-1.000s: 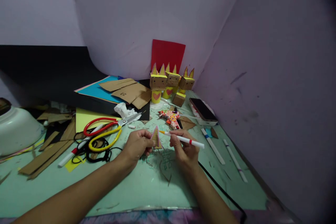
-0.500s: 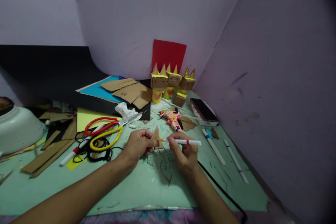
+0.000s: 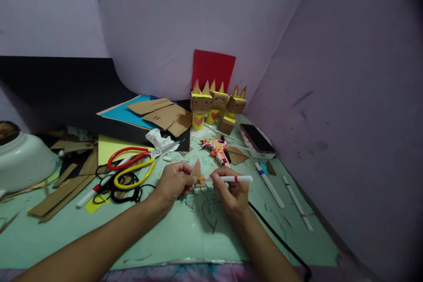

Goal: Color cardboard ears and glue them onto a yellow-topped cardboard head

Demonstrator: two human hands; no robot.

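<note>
Hands busy — left hand (image 3: 173, 183) pinches triangle (image 3: 197, 170) (upright), right hand (image 3: 231, 191) pen (image 3: 228, 179).

On the green cutting mat (image 3: 185, 233), the left hand (image 3: 172, 183) pinches a small cardboard triangle (image 3: 197, 170) upright by its lower left edge. The right hand (image 3: 231, 191) holds a white marker (image 3: 228, 179) level, its orange tip touching the triangle's lower right side. Left of the hands lie red and yellow scissors (image 3: 135, 164) over a black cord (image 3: 124, 189). Three cardboard box figures (image 3: 216, 105) stand far behind, before a red sheet (image 3: 213, 67).
</note>
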